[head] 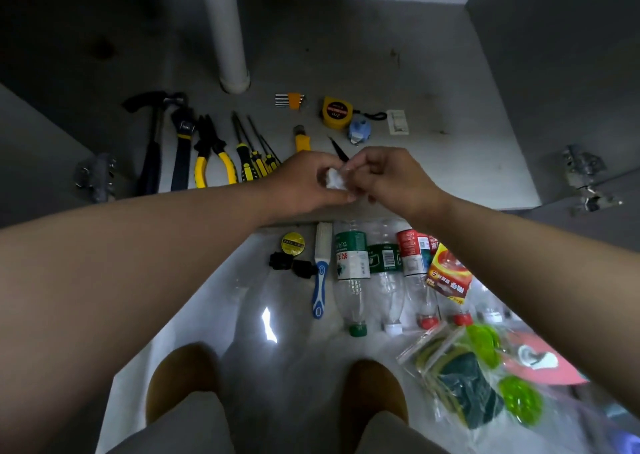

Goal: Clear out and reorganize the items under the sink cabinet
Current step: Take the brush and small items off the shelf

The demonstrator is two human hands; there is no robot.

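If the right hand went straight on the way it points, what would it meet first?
The right hand would likely meet the small white wad both hands pinch, then the left hand.

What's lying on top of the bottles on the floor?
A red and yellow packet lies on the right-hand red-capped bottles. It covers most of the last bottle's body, so that part cannot be seen.

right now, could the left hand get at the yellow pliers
Likely yes once freed: the pliers lie uncovered, left of the left hand past the screwdrivers. But it and the right hand both pinch a white wad.
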